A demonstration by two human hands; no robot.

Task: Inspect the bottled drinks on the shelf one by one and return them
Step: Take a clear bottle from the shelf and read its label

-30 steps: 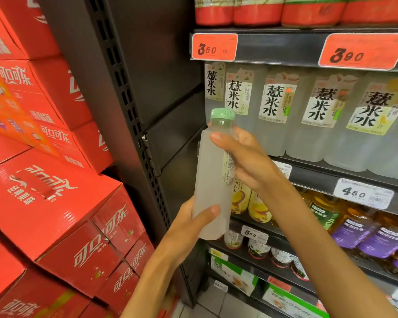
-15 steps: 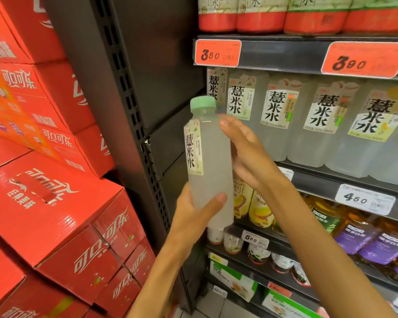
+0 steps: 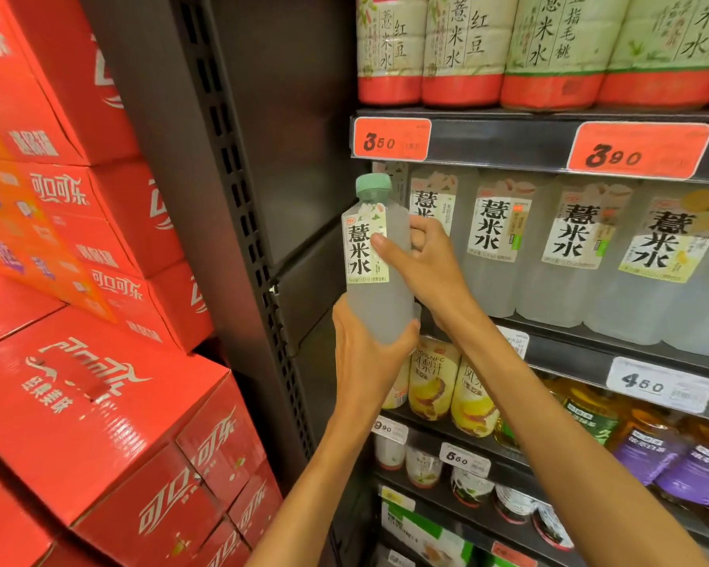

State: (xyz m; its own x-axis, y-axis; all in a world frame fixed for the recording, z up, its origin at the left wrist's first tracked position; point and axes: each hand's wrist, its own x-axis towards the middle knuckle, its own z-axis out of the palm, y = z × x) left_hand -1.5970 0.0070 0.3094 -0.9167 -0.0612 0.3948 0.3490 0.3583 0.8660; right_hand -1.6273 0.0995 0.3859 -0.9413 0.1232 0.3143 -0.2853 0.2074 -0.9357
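The cloudy white plastic bottle with a pale green screw cap stands upright in both hands, just left of the row of matching bottles on the dark metal shelf and level with that row. Half a second ago its printed label faced partly left; now the label faces the camera squarely, and a second ago it was turned almost out of sight, so the bottle has been rotated for reading and lifted higher toward the shelf. The left hand cups the base, its fingers curled round the lower body. The right hand grips the upper body, thumb across the label and fingers wrapped behind. With the label read, the inspection looks nearly done; returning this bottle to the row's left end probably comes next.
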